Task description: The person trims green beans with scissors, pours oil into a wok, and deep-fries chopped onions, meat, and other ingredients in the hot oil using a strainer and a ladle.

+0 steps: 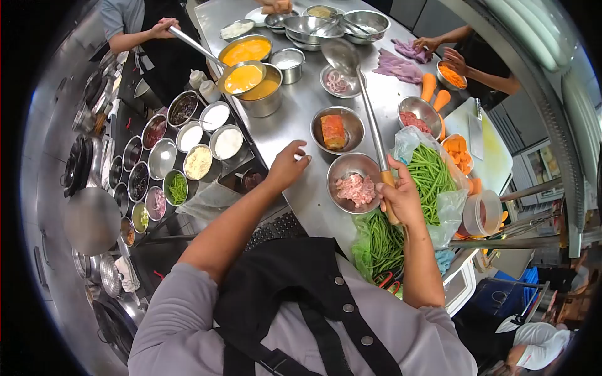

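Note:
My right hand (pixel 401 194) is closed around the wooden handle of a long metal ladle (pixel 371 116), whose bowl lies over the steel table near a small bowl of sliced onion (pixel 337 81). Below the ladle's shaft sits a metal bowl of raw minced meat (pixel 355 190). Above that, another bowl holds an orange-red block (pixel 333 130). My left hand (pixel 290 164) is over the table's left edge, fingers curled, with something small and white between them that I cannot make out. Green beans (pixel 429 182) in plastic bags lie beside my right hand.
At the upper left, a person's hand (pixel 164 28) holds a ladle of orange liquid (pixel 243 78) over a pot (pixel 262 100). Ingredient tins (pixel 199 161) stand left. Another person's hands (pixel 453 61) are near chopped carrot (pixel 451 75). A knife (pixel 476 135) rests on the cutting board (pixel 495 150).

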Available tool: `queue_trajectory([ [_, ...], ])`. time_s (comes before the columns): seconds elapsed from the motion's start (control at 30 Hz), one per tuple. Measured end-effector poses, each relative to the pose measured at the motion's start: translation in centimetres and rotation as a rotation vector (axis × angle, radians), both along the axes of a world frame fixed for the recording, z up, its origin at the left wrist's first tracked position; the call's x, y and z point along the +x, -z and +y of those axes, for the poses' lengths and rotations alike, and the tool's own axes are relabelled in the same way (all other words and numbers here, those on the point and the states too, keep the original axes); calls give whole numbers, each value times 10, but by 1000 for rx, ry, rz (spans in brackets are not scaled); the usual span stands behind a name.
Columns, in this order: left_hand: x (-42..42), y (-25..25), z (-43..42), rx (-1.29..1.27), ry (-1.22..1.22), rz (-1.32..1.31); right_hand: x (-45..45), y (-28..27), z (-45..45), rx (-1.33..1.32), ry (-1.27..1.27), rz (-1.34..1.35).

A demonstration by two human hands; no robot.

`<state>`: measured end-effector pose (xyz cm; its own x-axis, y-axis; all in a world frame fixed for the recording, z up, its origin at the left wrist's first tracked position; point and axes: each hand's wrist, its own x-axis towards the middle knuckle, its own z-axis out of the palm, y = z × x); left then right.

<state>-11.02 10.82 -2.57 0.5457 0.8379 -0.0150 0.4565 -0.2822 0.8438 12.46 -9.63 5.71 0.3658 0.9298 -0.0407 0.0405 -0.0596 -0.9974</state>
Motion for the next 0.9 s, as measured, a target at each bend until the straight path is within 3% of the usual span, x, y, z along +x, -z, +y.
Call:
queue_trajectory([
  [0.03,-3,8,-7,-25,-33,-12,-1,-5,-4,-6,-16,368],
  [0.1,-1,24,-22,-89,-9,-71,-3,-1,-9,30,10,447],
  [0.2,13,-20,-60,-699,152,-37,-12,1,-24,239,-32,755],
  [0.33,19,-4,-68,-712,174,-51,-25,-5,-49,296,-83,750],
  [0.43,4,15,-64,-901,32,-304,-30,-3,-80,356,-170,935],
  [0.57,-49,9,-55,-885,-110,-449,-41,9,-127,359,-340,1044],
  [0.73,-165,14,-72,-728,-406,-522,-62,28,-147,138,-507,1202],
  [0.9,-307,10,-148,-687,-832,-767,-143,13,-45,-72,-1043,1087],
])
